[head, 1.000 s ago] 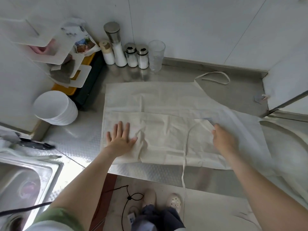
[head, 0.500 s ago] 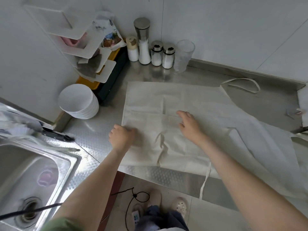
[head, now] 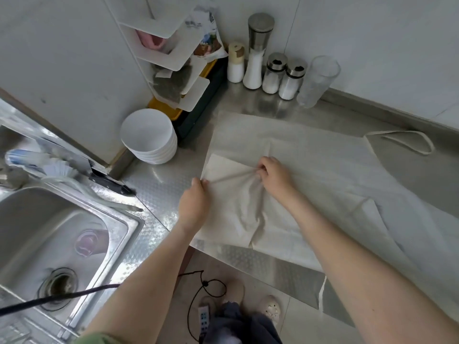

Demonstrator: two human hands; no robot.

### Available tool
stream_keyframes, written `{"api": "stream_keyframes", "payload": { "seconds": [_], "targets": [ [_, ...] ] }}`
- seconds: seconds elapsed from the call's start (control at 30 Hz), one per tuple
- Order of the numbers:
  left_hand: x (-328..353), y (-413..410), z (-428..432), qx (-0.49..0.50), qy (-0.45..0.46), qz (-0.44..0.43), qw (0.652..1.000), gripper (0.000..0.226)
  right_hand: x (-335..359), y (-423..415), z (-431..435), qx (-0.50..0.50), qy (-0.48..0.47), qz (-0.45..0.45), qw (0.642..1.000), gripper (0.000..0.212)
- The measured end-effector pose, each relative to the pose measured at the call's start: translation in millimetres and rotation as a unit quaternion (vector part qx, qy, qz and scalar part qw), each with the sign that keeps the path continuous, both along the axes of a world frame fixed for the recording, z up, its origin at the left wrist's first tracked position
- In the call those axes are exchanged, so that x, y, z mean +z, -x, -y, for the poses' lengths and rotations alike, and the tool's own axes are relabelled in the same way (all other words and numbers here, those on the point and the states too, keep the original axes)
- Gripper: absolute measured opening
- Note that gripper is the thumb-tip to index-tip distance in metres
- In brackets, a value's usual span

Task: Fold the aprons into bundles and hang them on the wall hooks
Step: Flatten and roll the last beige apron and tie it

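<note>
A cream apron [head: 323,155] lies spread on the steel counter [head: 159,189], its near half folded over. Its neck loop [head: 407,142] rests at the far right, and a tie hangs off the counter's front edge. My left hand [head: 195,202] pinches the folded apron's left edge. My right hand [head: 273,175] grips a bunch of cloth near the fold line. A taut crease runs between the two hands. No wall hooks are in view.
A stack of white bowls [head: 149,135] stands left of the apron. Salt shakers [head: 283,75] and a clear glass [head: 318,80] line the back wall. A corner shelf rack [head: 169,55] hangs above. A knife [head: 109,182] lies beside the sink [head: 49,234].
My right hand moved left across the apron and closed on the cloth. My left hand went from flat on the fabric to pinching its left edge. The view swung left toward the sink.
</note>
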State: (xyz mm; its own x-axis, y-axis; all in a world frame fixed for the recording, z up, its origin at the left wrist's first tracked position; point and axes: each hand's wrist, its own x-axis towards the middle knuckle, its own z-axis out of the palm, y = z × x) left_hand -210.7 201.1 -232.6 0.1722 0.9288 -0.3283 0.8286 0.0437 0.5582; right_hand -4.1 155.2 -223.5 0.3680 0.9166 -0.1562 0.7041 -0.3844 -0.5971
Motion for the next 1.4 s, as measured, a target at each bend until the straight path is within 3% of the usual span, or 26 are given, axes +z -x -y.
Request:
{"api": "stream_keyframes", "payload": {
  "seconds": [0.1, 0.17, 0.23, 0.33, 0.4, 0.47, 0.57, 0.7, 0.77, 0.87, 0.93, 1.07, 1.2, 1.33, 1.4],
  "targets": [
    [4.2, 8.5, -6.1, 0.019, -0.028, -0.081, 0.996, 0.007, -1.0, -3.7, 13.1, 0.07, -0.015, -0.047, 0.996, 0.05],
    [0.5, 10.4, -6.3, -0.005, -0.135, -0.113, 0.984, 0.028, 2.1, -16.3, 28.7, 0.073, 0.024, -0.004, 0.997, 0.071],
    [-1.9, -1.4, -3.4, -0.07, -0.232, -0.133, 0.961, 0.051, 6.5, -33.5, 49.2, 0.009, 0.074, 0.04, 0.996, 0.081],
    [7.5, -38.3, 7.9, -0.192, -0.228, -0.071, 0.952, 0.05, 10.1, -61.5, 88.4, -0.116, 0.115, 0.093, 0.982, 0.087],
    [12.6, -63.1, 20.2, -0.305, -0.187, -0.027, 0.933, 0.043, 13.7, -78.4, 120.2, -0.204, 0.101, 0.1, 0.969, 0.084],
    [10.3, -81.2, 33.2, -0.393, -0.153, -0.036, 0.906, 0.044, 14.9, -94.2, 156.2, -0.299, 0.098, 0.092, 0.945, 0.078],
    [1.6, -96.3, 51.3, -0.417, -0.128, -0.097, 0.895, 0.049, 9.5, -110.8, 208.9, -0.392, 0.138, 0.069, 0.907, 0.069],
    [0.9, -103.1, 79.1, -0.447, -0.128, -0.033, 0.884, 0.057, 15.5, -110.2, 251.8, -0.379, 0.174, -0.032, 0.909, 0.047],
    [4.5, -102.7, 91.1, -0.514, -0.133, 0.006, 0.848, 0.072, 18.3, -106.6, 259.9, -0.364, 0.182, -0.038, 0.913, 0.047],
    [12.6, -98.1, 107.4, -0.605, -0.127, -0.023, 0.786, 0.086, 11.9, -105.7, 277.1, -0.35, 0.198, -0.021, 0.915, 0.033],
    [10.1, -94.6, 107.6, -0.588, -0.134, -0.044, 0.796, 0.097, 3.1, -105.9, 291.5, -0.313, 0.185, 0.016, 0.931, 0.019],
    [-6.6, -79.9, 94.8, -0.505, -0.115, -0.108, 0.848, 0.109, -10.0, -95.2, 318.6, -0.256, 0.119, 0.137, 0.95, 0.01],
    [-15.8, -62.9, 86.7, -0.52, -0.121, -0.113, 0.838, 0.1, -23.3, -82.9, 331.8, -0.246, 0.095, 0.215, 0.94, 0.005],
    [-19.7, -58.8, 85.5, -0.53, -0.118, -0.089, 0.835, 0.085, -28.4, -85.9, 328.9, -0.254, 0.096, 0.249, 0.93, 0.027],
    [-19.0, -59.4, 86.1, -0.564, -0.116, -0.08, 0.813, 0.082, -28.0, -87.1, 335.2, -0.289, 0.118, 0.233, 0.921, 0.03]
  ]
}}
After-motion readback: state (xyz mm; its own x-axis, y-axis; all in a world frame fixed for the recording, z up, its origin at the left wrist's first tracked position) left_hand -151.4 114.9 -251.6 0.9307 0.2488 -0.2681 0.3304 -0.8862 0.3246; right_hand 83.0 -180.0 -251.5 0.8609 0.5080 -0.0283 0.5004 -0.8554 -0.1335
